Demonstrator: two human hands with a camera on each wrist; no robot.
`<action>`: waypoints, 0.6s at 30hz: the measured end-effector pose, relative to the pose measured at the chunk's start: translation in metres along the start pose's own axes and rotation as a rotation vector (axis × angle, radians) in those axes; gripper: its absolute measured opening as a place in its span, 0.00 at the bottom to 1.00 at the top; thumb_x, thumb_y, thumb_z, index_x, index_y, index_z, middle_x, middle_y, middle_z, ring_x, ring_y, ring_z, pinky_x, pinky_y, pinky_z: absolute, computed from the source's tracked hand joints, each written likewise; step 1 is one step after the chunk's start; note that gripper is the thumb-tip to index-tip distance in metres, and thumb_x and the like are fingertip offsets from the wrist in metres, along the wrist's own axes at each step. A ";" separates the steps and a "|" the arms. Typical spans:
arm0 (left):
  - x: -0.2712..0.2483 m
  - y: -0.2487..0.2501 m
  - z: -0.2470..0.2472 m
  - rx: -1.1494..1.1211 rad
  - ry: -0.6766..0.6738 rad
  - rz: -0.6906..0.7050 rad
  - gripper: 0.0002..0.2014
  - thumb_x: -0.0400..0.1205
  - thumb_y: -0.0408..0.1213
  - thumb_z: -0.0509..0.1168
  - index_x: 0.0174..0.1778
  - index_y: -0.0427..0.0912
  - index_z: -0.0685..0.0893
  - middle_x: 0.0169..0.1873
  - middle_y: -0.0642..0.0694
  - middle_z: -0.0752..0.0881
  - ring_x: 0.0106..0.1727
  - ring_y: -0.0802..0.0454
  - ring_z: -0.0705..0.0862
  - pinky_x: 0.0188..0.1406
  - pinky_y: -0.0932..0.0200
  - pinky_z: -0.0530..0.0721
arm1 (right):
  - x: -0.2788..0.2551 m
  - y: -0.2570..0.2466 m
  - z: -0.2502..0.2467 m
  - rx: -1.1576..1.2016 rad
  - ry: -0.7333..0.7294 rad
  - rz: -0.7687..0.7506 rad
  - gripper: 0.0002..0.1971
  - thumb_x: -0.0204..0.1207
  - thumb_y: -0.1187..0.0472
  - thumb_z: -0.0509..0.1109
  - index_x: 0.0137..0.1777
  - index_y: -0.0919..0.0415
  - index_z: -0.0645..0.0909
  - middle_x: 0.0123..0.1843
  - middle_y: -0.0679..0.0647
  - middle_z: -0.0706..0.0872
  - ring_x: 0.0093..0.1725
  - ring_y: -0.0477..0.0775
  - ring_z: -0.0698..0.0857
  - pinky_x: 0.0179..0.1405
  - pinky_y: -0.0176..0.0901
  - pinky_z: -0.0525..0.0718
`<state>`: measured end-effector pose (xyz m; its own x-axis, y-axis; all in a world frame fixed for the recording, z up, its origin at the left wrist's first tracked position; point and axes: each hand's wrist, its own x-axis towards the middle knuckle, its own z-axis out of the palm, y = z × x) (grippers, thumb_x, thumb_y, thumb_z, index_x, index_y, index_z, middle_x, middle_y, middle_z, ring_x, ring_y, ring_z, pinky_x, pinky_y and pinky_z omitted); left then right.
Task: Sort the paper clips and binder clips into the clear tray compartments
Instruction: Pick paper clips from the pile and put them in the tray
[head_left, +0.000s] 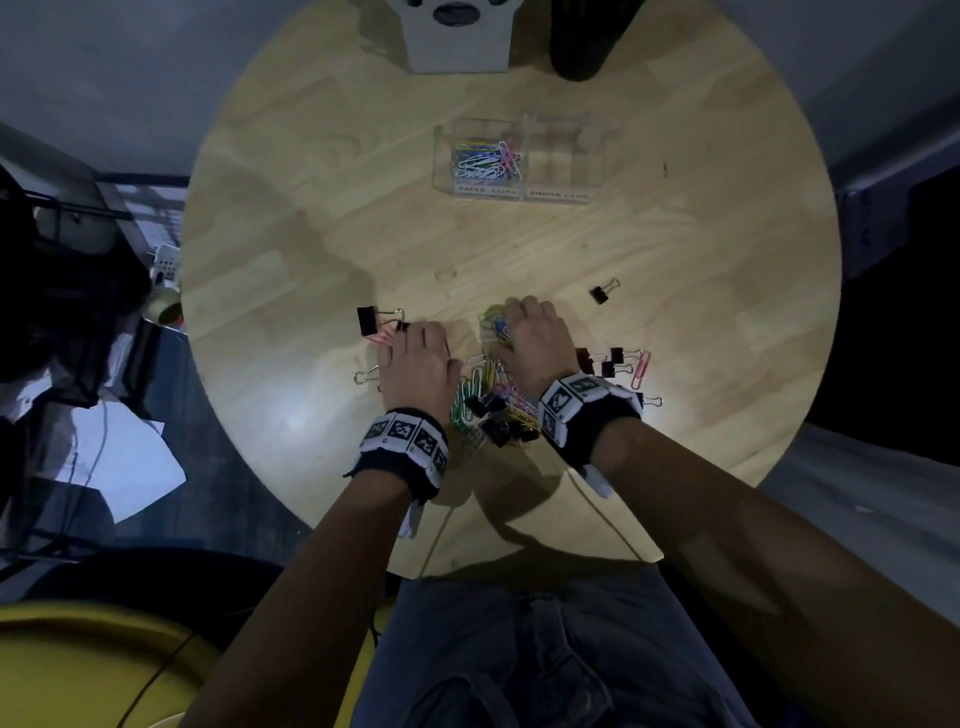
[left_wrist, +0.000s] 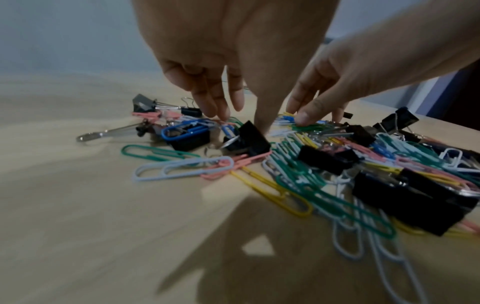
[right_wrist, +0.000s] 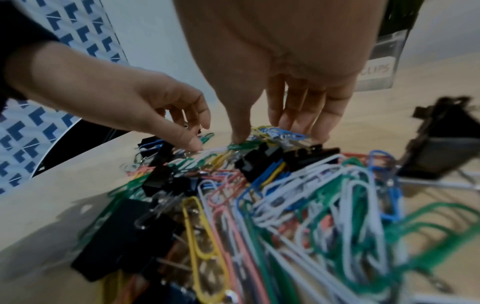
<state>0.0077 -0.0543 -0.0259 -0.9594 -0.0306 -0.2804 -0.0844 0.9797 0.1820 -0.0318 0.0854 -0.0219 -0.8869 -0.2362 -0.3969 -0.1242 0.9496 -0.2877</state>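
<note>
A mixed pile (head_left: 488, 400) of coloured paper clips and black binder clips lies on the round wooden table between my wrists. My left hand (left_wrist: 242, 123) reaches down with straight fingers. Its fingertips (left_wrist: 223, 115) touch clips at the pile's left edge, beside a black binder clip (left_wrist: 249, 139). My right hand (right_wrist: 269, 134) hangs over the far side of the pile, thumb pressing a green paper clip (right_wrist: 244, 146), fingers resting on blue and yellow clips behind it. The clear tray (head_left: 592, 171) stands farther back: its left compartment holds paper clips (head_left: 485, 161), and its right one looks bare.
Stray binder clips lie at the left (head_left: 368, 319), the far right (head_left: 602, 293) and in a cluster (head_left: 613, 361) by my right wrist, with a pink paper clip (head_left: 641, 369). A white box (head_left: 457, 36) and a dark cylinder (head_left: 579, 41) stand at the table's far edge.
</note>
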 end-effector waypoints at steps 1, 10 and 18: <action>0.000 0.001 0.000 0.001 0.002 -0.023 0.19 0.78 0.44 0.64 0.62 0.38 0.74 0.58 0.38 0.80 0.62 0.38 0.76 0.63 0.43 0.70 | 0.002 -0.002 0.002 -0.001 0.014 0.006 0.24 0.79 0.58 0.65 0.72 0.70 0.67 0.70 0.64 0.74 0.69 0.64 0.72 0.67 0.54 0.74; 0.012 0.002 0.005 0.044 -0.017 0.048 0.16 0.78 0.24 0.58 0.61 0.37 0.78 0.58 0.36 0.81 0.61 0.38 0.76 0.64 0.43 0.69 | 0.002 0.010 -0.013 0.221 0.051 0.053 0.07 0.76 0.68 0.67 0.52 0.66 0.83 0.56 0.62 0.86 0.60 0.63 0.81 0.63 0.54 0.78; 0.012 0.007 0.003 -0.078 -0.016 0.117 0.15 0.79 0.38 0.64 0.61 0.37 0.77 0.58 0.37 0.80 0.62 0.39 0.75 0.61 0.47 0.70 | 0.012 0.060 -0.037 1.018 0.204 0.462 0.14 0.77 0.74 0.62 0.35 0.56 0.76 0.35 0.51 0.82 0.30 0.48 0.86 0.37 0.46 0.84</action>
<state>-0.0034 -0.0468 -0.0311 -0.9596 0.0871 -0.2675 0.0071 0.9580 0.2866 -0.0660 0.1473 -0.0116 -0.8214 0.2196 -0.5265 0.5704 0.3066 -0.7620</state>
